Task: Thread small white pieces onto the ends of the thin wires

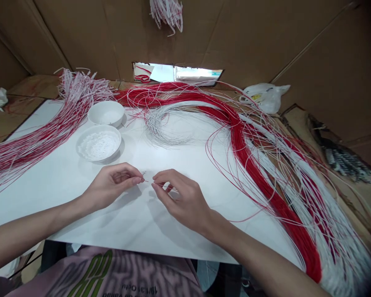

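Over the white tabletop (136, 231), my left hand (111, 185) pinches a small white piece (144, 173) between thumb and forefinger. A short red wire end sticks out at those fingertips. Facing it a little to the right, my right hand (185, 200) has thumb and forefinger closed on thin red wire (172, 188), part of which shows behind the fingers. A narrow gap separates the two hands' fingertips. Beyond my left hand stands a white bowl (119, 144) filled with small white pieces (99, 145). Another white bowl (106, 113) sits behind it.
A bundle of red and white wires (49, 132) with white ends lies at left. Long red wires (244, 152) and white wires (266, 169) curve along the back and right. A plastic bag (266, 97) rests at back right. Cardboard walls (250, 37) surround the table.
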Available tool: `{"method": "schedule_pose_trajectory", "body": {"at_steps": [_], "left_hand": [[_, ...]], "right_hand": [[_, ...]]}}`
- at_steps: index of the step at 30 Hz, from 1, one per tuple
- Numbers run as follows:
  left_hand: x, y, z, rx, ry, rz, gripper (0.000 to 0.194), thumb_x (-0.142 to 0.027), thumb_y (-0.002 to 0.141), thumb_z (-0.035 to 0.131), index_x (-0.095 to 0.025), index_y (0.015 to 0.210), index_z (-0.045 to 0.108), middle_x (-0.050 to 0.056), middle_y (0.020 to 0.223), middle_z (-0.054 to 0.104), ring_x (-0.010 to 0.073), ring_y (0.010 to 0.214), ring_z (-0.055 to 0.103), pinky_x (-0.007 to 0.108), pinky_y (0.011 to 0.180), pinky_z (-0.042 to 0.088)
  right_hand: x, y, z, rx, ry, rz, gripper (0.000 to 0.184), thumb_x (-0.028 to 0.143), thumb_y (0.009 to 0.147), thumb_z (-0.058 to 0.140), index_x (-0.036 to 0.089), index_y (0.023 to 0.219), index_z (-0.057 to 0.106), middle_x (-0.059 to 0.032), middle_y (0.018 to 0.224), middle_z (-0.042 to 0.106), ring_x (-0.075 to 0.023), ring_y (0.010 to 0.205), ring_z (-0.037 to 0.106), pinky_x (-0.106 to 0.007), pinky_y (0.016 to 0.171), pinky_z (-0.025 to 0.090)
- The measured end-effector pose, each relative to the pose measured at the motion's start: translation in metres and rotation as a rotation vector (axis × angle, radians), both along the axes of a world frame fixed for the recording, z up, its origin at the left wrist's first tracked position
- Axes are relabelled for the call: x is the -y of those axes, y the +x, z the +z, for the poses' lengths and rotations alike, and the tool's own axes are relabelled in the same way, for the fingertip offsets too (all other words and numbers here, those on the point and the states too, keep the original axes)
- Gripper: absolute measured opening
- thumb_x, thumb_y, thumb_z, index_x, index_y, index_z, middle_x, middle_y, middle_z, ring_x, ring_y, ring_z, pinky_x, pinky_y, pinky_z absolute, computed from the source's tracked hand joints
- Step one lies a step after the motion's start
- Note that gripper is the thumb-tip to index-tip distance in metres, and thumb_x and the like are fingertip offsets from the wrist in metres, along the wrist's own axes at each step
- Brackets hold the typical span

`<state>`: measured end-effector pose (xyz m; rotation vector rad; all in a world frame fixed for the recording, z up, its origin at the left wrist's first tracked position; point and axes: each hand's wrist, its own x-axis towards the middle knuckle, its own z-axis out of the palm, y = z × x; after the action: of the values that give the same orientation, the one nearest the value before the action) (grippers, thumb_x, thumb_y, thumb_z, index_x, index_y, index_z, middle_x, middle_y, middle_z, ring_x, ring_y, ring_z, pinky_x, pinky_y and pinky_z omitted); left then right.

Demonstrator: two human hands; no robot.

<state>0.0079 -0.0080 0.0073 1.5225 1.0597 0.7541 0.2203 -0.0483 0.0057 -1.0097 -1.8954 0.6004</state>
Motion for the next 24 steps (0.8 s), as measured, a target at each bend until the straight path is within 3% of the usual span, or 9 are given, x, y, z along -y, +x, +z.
{"method": "schedule_pose_trajectory", "body": {"at_steps": [7,24], "left_hand": [[0.0022,-0.0006,-0.0032,0.135,-0.178,-0.040,0.014,-0.029,0.080,0.074,-0.017,0.087,0.071,0.005,0.088,0.073,0.0159,0.084,0.069,0.026,0.076,0.056],[0.0043,-0.0003,-0.0028,0.143,-0.150,-0.062,0.013,-0.027,0.077,0.076,-0.018,0.085,0.072,0.005,0.086,0.074,0.0151,0.080,0.070,0.025,0.073,0.058]], "right_hand": [[0.0052,-0.0012,0.0052,-0.028,0.011,0.027,0.009,0.011,0.091,0.053,0.018,0.091,0.059,-0.0048,0.097,0.071,-0.0119,0.082,0.067,-0.020,0.061,0.057],[0.0053,-0.0021,0.0066,-0.035,0.008,0.069,0.009,0.011,0.091,0.053,0.018,0.089,0.058,-0.0052,0.096,0.071,-0.0103,0.076,0.067,-0.018,0.061,0.057]]}}
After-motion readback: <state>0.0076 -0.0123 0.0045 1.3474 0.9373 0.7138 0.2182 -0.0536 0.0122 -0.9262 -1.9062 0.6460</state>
